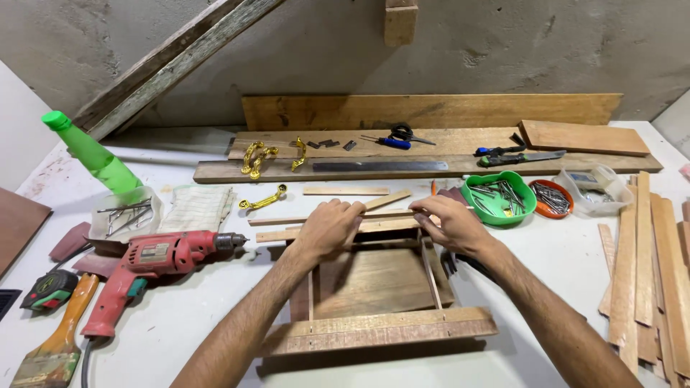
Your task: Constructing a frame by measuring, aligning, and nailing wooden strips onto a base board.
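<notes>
A small wooden frame (pixel 374 327) of slats over a board lies on the white table in front of me. My left hand (pixel 329 228) and my right hand (pixel 449 224) rest on its far end. Both pinch a thin wooden strip (pixel 388 213) that runs across between them, my left hand at its left part, my right hand at its right part. A second light slat (pixel 277 234) lies just below it, sticking out to the left of my left hand.
A red electric drill (pixel 147 267), a paintbrush (pixel 57 343), a tape measure (pixel 47 289) and a green bottle (pixel 93 154) sit left. Brass handles (pixel 259 155), a steel ruler (pixel 379 166), a green bowl of nails (pixel 497 195) are behind. Wooden slats (pixel 650 266) are stacked right.
</notes>
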